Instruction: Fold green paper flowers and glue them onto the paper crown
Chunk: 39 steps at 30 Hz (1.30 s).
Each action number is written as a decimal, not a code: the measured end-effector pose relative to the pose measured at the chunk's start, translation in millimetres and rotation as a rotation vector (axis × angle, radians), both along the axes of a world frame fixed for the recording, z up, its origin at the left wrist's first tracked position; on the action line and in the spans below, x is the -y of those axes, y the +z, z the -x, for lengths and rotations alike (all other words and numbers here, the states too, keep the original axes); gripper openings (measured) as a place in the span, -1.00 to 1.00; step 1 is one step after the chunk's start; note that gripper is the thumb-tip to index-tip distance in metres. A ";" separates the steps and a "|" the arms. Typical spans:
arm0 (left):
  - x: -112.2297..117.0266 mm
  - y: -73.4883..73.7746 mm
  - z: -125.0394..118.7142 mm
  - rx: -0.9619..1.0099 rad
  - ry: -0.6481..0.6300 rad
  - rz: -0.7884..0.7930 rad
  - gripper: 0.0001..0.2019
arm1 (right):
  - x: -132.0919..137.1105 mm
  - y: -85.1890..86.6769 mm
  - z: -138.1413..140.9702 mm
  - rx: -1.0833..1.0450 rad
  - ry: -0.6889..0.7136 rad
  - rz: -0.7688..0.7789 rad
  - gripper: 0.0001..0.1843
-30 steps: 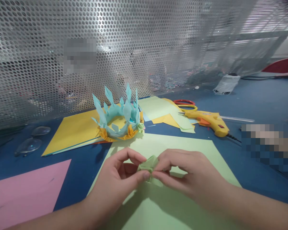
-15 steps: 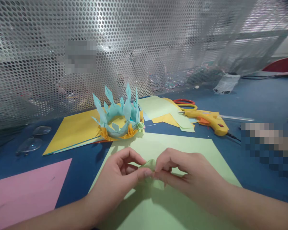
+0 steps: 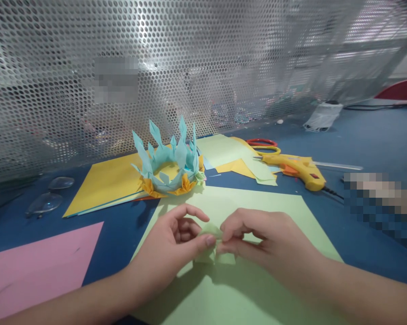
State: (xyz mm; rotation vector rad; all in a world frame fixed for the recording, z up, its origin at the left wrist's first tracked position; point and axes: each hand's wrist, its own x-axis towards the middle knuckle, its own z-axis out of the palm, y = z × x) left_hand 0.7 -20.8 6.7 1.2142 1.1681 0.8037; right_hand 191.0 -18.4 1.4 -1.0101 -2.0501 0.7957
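Observation:
Between my hands is a small piece of folded light green paper (image 3: 211, 231), partly hidden by my fingers. My left hand (image 3: 179, 239) presses it with the thumb and inner fingers, while its index finger is lifted off. The fingertips and thumb of my right hand (image 3: 260, 234) pinch the paper's right side. Below them lies a large light green sheet (image 3: 230, 289) with the hands' shadows on it. Just beyond stands a light blue paper crown (image 3: 167, 174) with pointed folded spikes, orange paper flowers and a pale green flower around its base.
A yellow glue gun (image 3: 296, 167) and scissors (image 3: 266, 146) lie at the right, near green and yellow paper scraps (image 3: 232, 153). Yellow paper (image 3: 98, 180), eyeglasses (image 3: 47, 201) and a pink sheet (image 3: 44, 266) are at the left. A perforated metal screen (image 3: 189, 58) borders the blue table (image 3: 376, 140).
My left index finger has lifted away from the folded paper. The paper has turned slightly, so more of its lower flaps show. The view has shifted a little.

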 end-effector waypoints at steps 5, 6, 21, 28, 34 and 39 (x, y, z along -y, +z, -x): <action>-1.2 -1.5 0.2 0.044 0.021 0.008 -0.74 | -2.5 0.0 -2.4 -0.018 0.081 -0.273 -0.91; -1.5 -1.8 0.1 0.058 0.027 0.012 -0.73 | -2.6 -0.4 -2.8 -0.007 0.083 -0.341 -0.92; -4.0 4.1 1.1 0.088 0.004 0.126 -0.66 | 7.1 2.2 1.3 0.091 0.146 -0.789 -0.89; -5.0 1.3 0.5 0.188 0.018 0.112 -0.64 | 10.0 1.6 0.4 0.134 0.178 -0.800 -0.80; -2.9 -4.2 0.5 0.233 0.072 0.042 -0.66 | 5.4 1.4 1.9 0.208 0.091 -0.839 -0.86; -0.2 -5.3 -2.5 0.209 0.106 -0.003 -0.70 | 5.3 -4.9 6.7 0.018 -0.013 -0.584 -0.87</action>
